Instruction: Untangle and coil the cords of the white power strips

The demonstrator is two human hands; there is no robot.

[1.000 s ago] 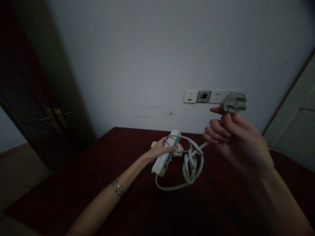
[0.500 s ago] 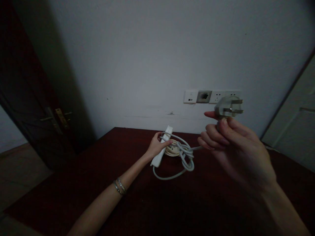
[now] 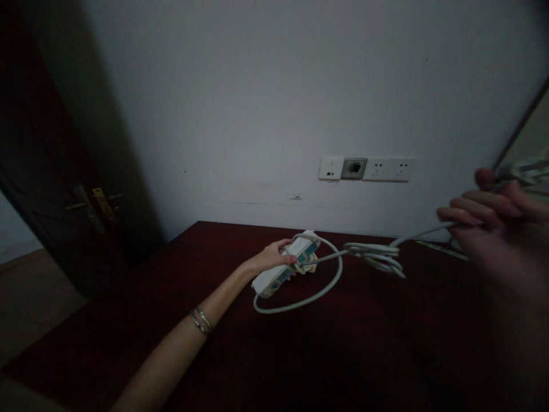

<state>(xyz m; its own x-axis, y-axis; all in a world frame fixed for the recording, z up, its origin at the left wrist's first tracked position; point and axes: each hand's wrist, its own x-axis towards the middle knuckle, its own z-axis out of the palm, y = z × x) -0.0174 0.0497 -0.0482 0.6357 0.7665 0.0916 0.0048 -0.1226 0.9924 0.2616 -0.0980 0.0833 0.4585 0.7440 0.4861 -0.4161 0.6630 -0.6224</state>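
Observation:
My left hand [image 3: 274,257] is closed around a white power strip [image 3: 268,280], tilted so its side with blue patches shows. The strip is over the dark red tabletop. Its grey-white cord [image 3: 300,305] loops out in front and runs through a bunched tangle [image 3: 377,256] toward the right. At the right edge of the view my right hand [image 3: 497,217] is closed on the cord's plug [image 3: 521,173], which is blurred and partly cut off. The cord stretches between both hands. Beside the strip, partly hidden, lies a cream-coloured piece [image 3: 311,264].
Wall sockets [image 3: 389,169] and a grey switch plate [image 3: 354,168] are set in the white wall behind the dark red table [image 3: 206,240]. A dark door with a brass latch [image 3: 103,205] stands at the left. A pale panel [image 3: 529,131] is at the right.
My right hand has moved right and pulled the plug toward the edge of the view, drawing the cord bundle out. My left hand has turned the power strip, showing its blue-patched side.

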